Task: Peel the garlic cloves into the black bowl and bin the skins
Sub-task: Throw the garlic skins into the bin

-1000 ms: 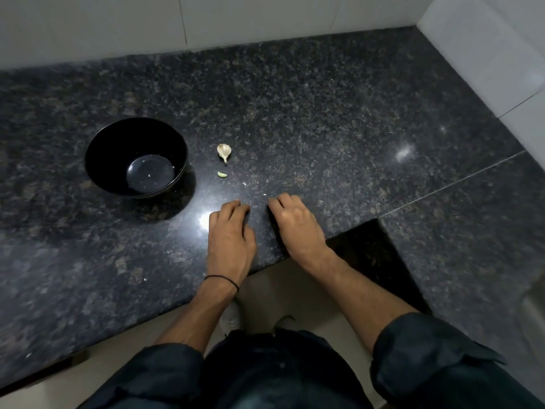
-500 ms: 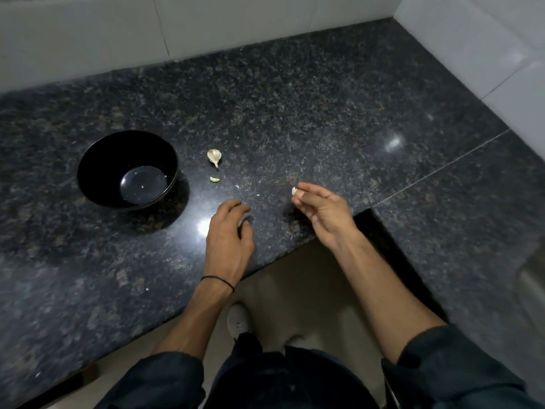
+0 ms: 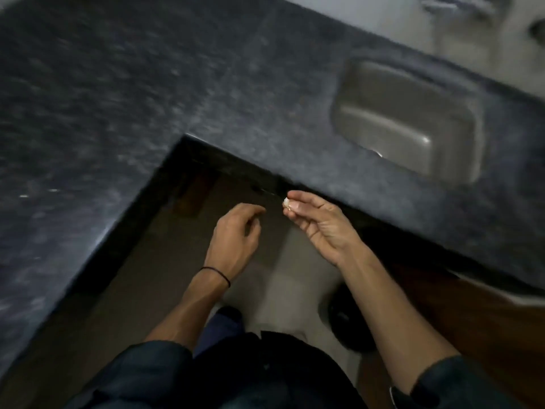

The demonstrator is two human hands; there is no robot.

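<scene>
Head view: right hand pinches garlic piece near blurred sink.

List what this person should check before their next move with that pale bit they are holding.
1. Grip secure: the right hand pinches the pale garlic piece at its tips. Ok.
2. Skin or clove: the piece is small and blurred. Cannot tell.
3. Left hand free: it is loosely curled with the palm hidden. Cannot tell.
4. Bin located: a dark round thing sits on the floor under the right forearm and may be the bin. Cannot tell.
5. Black bowl within sight: it is out of frame. Not ok.
6. Steady view: the whole picture is smeared. Not ok.
</scene>
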